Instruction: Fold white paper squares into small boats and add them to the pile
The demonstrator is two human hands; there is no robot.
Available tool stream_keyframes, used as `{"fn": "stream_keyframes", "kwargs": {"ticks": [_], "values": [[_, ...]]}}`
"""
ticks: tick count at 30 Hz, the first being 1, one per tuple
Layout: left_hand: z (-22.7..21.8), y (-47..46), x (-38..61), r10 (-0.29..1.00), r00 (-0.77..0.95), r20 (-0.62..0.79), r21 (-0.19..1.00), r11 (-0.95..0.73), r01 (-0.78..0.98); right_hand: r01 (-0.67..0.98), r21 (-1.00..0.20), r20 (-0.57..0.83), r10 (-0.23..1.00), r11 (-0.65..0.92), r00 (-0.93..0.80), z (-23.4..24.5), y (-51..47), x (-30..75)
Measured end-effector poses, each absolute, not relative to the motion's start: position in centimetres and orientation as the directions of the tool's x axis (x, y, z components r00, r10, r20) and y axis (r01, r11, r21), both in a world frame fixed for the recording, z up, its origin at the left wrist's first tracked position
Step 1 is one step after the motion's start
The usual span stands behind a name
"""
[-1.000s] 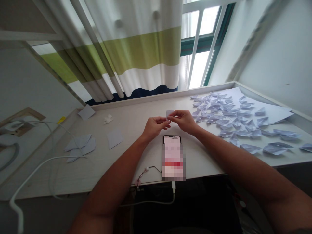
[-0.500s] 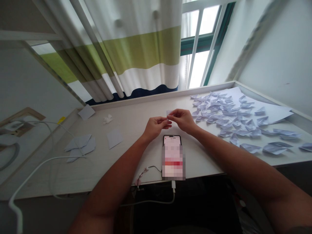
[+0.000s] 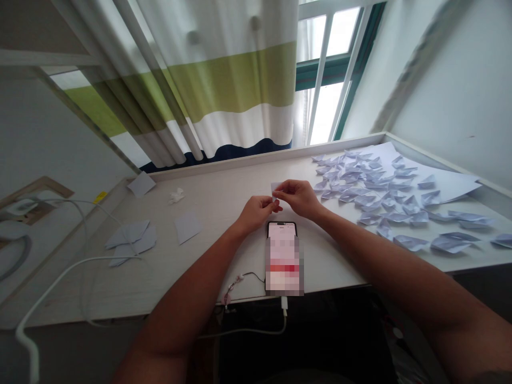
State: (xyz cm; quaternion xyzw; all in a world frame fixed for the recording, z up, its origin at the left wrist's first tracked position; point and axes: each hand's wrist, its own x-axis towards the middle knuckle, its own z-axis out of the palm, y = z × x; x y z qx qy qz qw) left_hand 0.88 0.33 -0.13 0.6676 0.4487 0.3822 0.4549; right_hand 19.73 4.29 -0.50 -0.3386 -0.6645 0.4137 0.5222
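Note:
A small folded piece of white paper (image 3: 274,188) is pinched between my two hands above the desk, its upper left corner showing. My left hand (image 3: 259,210) grips it from below, thumb and fingers pressed together. From the right, my right hand (image 3: 298,196) closes on the same paper and hides most of it. Just below the hands lies a phone (image 3: 282,234) with its screen lit. Many folded paper boats (image 3: 374,200) are spread to the right of my right hand.
White paper sheets (image 3: 138,242) lie at the left, with a single sheet (image 3: 188,228) closer in and a crumpled scrap (image 3: 176,196) behind. A white cable (image 3: 80,264) crosses the left side. Large paper (image 3: 448,181) lies under some boats. A raised edge (image 3: 224,164) runs along the desk's back.
My left hand has dropped slightly, and more of the paper's corner shows beside my right fingers. Both hands keep hold of the paper.

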Motion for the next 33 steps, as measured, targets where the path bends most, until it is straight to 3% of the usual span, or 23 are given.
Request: {"fn": "stream_keyframes", "kwargs": {"ticks": [7,19,25,33], "values": [[0.29,0.19,0.91,0.941,0.319,0.108,0.954,-0.189,0.233,0.025,-0.897,0.428,0.881,0.442,-0.202,-0.13,4.07,19.68],[0.45,0.21,1.29,0.947,0.318,0.037,0.999,-0.043,0.012,-0.069,-0.924,0.382,0.905,0.376,-0.188,0.07,3.65,19.32],[0.70,0.19,0.68,0.951,0.306,0.042,0.996,-0.065,0.063,-0.002,-0.903,0.414,0.868,0.430,-0.273,0.40,4.04,19.98],[0.71,0.16,0.72,0.933,0.356,0.054,0.990,-0.097,0.104,-0.048,-0.922,0.378,0.870,0.383,-0.316,0.42,3.90,20.08]]}}
